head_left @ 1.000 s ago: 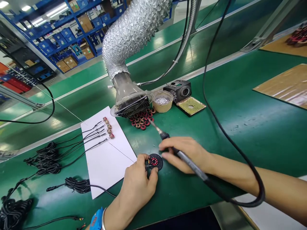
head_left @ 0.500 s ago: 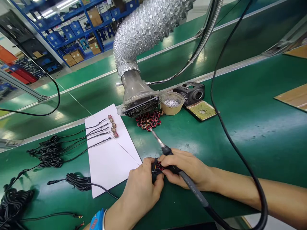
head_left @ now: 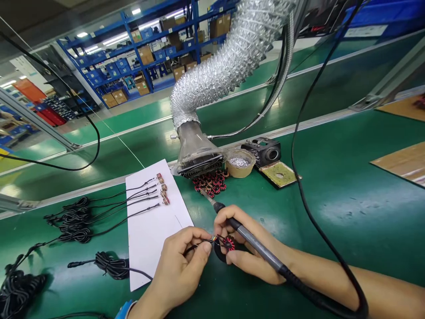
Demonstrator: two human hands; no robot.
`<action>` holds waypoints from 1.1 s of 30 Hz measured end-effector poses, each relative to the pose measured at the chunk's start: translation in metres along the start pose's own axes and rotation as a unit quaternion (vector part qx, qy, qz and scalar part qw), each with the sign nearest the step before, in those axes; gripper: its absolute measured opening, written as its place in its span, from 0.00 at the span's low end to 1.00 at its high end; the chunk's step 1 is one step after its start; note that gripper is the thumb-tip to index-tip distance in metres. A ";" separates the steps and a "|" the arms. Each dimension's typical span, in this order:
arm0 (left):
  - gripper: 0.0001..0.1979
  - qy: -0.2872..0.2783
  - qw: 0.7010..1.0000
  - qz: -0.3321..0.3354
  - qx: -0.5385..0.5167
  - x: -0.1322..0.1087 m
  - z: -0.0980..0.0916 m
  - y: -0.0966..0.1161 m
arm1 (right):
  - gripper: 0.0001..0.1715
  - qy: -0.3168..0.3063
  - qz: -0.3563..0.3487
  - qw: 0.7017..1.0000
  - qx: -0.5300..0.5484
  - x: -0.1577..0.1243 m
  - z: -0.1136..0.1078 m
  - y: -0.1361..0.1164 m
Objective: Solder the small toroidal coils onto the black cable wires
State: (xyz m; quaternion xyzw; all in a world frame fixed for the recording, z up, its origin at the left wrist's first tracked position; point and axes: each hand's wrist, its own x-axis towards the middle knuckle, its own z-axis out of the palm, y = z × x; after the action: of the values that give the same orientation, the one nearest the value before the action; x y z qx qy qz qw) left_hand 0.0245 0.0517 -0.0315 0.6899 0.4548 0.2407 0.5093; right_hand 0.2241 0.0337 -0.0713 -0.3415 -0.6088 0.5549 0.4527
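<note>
Across your green workbench, your left hand pinches a wire at a toroid coil, your right hand clamps a soldering iron, and more coils remain heaped.

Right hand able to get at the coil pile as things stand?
Probably yes. The right hand is close to the coil pile, with nothing standing between them. But it holds a soldering iron, so it would likely need to set that down first.

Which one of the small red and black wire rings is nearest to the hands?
The ring on the black disc, between the left hand and the right hand. The others lie together in a pile farther away.
</note>
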 end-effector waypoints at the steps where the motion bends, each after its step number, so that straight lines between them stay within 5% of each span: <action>1: 0.10 0.006 1.000 0.001 0.005 0.000 -0.001 0.000 | 0.21 0.003 0.006 1.000 0.013 0.003 0.001 -0.001; 7: 0.10 0.006 0.997 0.029 0.070 -0.001 -0.004 -0.001 | 0.12 0.055 0.006 0.998 -0.011 0.010 0.004 -0.008; 13: 0.10 -0.008 0.992 0.048 0.115 -0.002 -0.005 -0.002 | 0.13 0.003 0.003 0.998 -0.070 0.004 -0.002 -0.012; 33: 0.15 -0.058 0.997 0.006 0.041 0.003 -0.001 -0.006 | 0.15 -0.011 0.024 0.997 -0.072 -0.002 -0.003 -0.015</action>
State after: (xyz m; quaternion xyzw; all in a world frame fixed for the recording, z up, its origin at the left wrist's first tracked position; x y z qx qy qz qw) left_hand 0.0225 0.0552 -0.0366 0.7257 0.4303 0.1844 0.5042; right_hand 0.2292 0.0312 -0.0572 -0.3816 -0.6437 0.5244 0.4063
